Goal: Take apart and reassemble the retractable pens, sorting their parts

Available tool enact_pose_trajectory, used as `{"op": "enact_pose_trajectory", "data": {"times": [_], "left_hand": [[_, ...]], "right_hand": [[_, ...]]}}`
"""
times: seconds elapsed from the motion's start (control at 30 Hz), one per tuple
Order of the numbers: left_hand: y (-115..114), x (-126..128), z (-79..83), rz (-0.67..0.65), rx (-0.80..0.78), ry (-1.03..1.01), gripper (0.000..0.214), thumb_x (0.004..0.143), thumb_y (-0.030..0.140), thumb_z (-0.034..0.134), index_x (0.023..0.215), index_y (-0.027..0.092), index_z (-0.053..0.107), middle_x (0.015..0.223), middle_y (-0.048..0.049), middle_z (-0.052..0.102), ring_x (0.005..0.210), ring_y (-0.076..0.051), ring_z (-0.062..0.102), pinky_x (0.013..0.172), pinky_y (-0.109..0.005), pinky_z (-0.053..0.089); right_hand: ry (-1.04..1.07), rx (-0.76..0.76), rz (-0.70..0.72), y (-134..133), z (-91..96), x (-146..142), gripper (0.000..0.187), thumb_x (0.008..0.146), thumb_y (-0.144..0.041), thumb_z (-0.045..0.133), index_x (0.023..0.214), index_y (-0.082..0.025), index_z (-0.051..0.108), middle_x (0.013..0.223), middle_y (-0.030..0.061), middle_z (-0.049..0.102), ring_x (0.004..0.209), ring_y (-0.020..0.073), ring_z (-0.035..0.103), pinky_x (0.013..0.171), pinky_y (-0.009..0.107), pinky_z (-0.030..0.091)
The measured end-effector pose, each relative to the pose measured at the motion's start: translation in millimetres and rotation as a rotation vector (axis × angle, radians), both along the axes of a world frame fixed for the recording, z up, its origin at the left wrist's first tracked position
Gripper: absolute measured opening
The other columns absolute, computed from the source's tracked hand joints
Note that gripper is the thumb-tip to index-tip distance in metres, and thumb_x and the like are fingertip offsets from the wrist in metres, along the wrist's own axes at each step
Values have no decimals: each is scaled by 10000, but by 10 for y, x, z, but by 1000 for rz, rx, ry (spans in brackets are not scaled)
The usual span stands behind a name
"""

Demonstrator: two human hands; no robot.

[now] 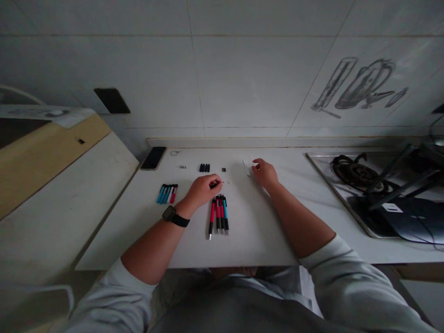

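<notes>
My left hand is closed around a small black pen part, mostly hidden by the fingers. Just below it lie several click pens, red or blue with black grips and tips toward me. My right hand is pinched at the far side of the counter, with a thin pale pen refill faintly showing at the fingertips. Beside it lie more thin refills. Blue and red pen barrels form a row left of my left hand. Beyond are black grips, small springs and tiny black pieces.
A phone lies at the counter's back left, near a small clear ring. On the right is a gas stove with a dark, legged object over it. A tiled wall rises behind the white counter.
</notes>
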State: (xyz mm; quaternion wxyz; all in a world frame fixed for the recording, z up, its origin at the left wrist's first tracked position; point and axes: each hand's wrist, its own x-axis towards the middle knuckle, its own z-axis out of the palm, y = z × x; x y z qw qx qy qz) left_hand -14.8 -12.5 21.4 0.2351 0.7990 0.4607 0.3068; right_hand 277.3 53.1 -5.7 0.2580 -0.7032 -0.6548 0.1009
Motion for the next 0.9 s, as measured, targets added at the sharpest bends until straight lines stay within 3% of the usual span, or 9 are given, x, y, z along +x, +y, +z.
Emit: {"op": "enact_pose_trajectory", "data": {"times": [0.27, 0.6, 0.9], "left_hand": [[11, -3, -33, -8, 18, 23, 121, 910, 286, 613, 902, 209, 706, 831, -10, 730, 750, -150, 652, 703, -256, 466], [6, -11, -18, -9, 29, 65, 121, 907, 269, 608, 901, 206, 711, 853, -18, 746, 775, -160, 662, 701, -265, 461], [16, -15, -30, -23, 53, 47, 101, 910, 258, 625, 879, 203, 704, 846, -15, 743, 763, -153, 661, 682, -257, 462]], "right_hand": [[-58, -46, -10, 53, -12, 0, 319, 936, -287, 587, 1218, -218, 721, 1068, 97, 775, 972, 231, 695, 853, 314, 490], [-195, -59, 248, -73, 31, 121, 330, 928, -230, 611, 1212, -186, 773, 1146, 129, 734, 1037, 219, 676, 933, 281, 480], [-175, -76, 308, -14, -25, 171, 376, 894, -306, 701, 1245, -186, 761, 1113, 117, 713, 987, 207, 668, 930, 272, 482]]}}
